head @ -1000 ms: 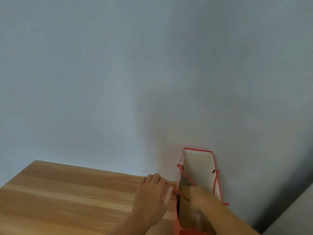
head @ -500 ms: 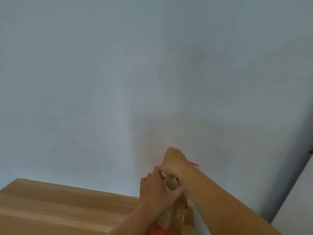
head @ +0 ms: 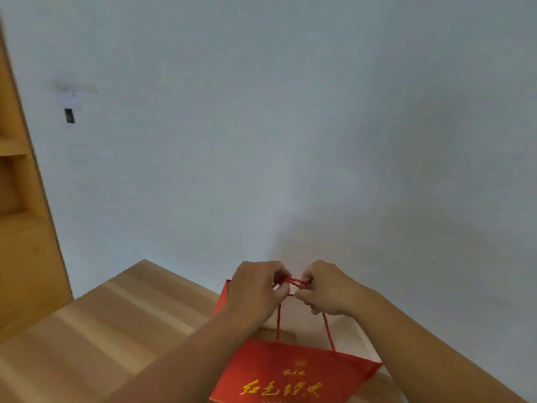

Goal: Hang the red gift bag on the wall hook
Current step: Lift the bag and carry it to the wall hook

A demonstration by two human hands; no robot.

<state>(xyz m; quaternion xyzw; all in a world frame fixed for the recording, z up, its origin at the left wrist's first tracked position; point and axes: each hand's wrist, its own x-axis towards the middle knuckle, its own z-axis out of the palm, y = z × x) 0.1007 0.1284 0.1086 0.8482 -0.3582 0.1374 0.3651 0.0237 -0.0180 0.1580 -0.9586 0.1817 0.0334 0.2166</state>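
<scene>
My left hand (head: 255, 292) covers the far left corner of the red gift bag (head: 293, 376), whose bottom runs off the near edge. The cord handles (head: 295, 282) vanish inside both fists. The small dark fitting (head: 69, 115) on the wall is too blurred to identify.
</scene>
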